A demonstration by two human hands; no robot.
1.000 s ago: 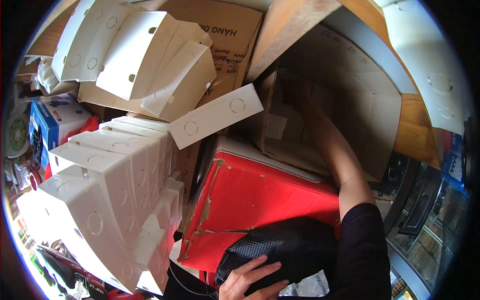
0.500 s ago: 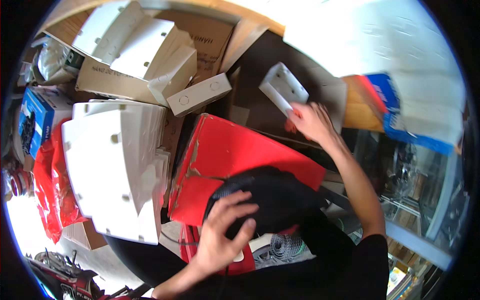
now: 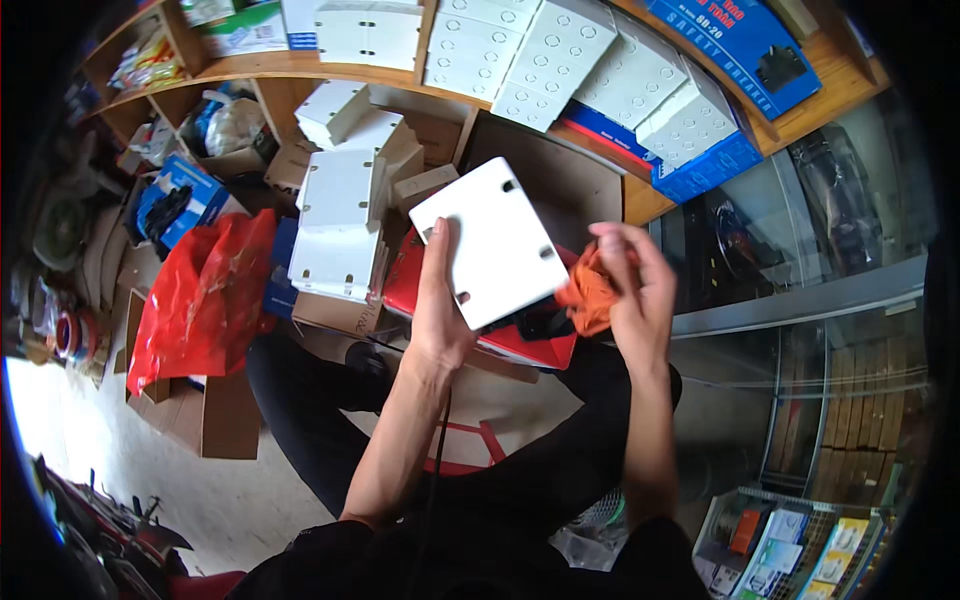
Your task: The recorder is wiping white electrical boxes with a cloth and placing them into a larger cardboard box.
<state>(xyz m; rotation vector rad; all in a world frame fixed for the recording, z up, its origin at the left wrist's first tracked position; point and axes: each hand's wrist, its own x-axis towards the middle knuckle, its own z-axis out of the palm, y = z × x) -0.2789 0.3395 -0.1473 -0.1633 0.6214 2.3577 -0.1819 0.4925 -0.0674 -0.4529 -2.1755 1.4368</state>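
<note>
Your left hand [image 3: 440, 325] holds the white box [image 3: 490, 245] by its near-left edge, thumb over the rim; this grip seems to leave most of the broad face uncovered. Box sits tilted before you, above the red box [image 3: 535, 350]. Your right hand [image 3: 642, 300] clutches a bunched orange cloth [image 3: 592, 298] by the box's right edge; contact unclear. Stack of white boxes [image 3: 335, 258] ahead-left, probably piled to save room.

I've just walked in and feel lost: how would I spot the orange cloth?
Below the wooden shelf, the person's left hand holds a white box. Just right of it, the right hand holds the cloth. Unlike that smooth box, it's crumpled and orange.
</note>
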